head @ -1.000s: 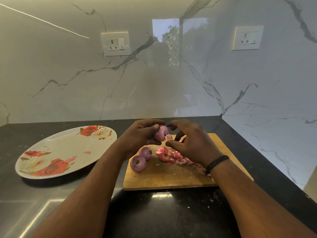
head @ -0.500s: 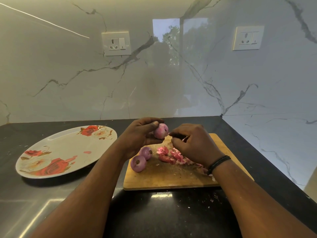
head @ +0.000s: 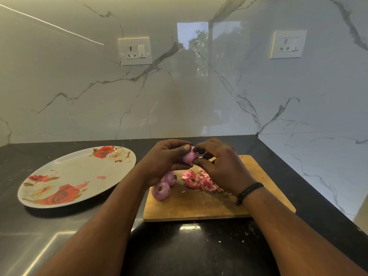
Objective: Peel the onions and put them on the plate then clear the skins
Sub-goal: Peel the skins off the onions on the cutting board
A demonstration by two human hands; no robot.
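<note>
Head view: left hand (head: 165, 158) grips a small pink onion (head: 190, 157) above the far edge of the wooden cutting board (head: 199, 208), fingers curled closed around it, thumb on top. Right hand (head: 221, 166) touches the same onion, thumb and forefinger pinched at its right side; other fingers loosely bent. Two more onions (head: 164, 186) rest on the board's left part, touching each other. Pink skins (head: 201, 181) lie beside them. Floral plate (head: 79, 172) sits left on the black counter (head: 189, 250), holding no onions.
</note>
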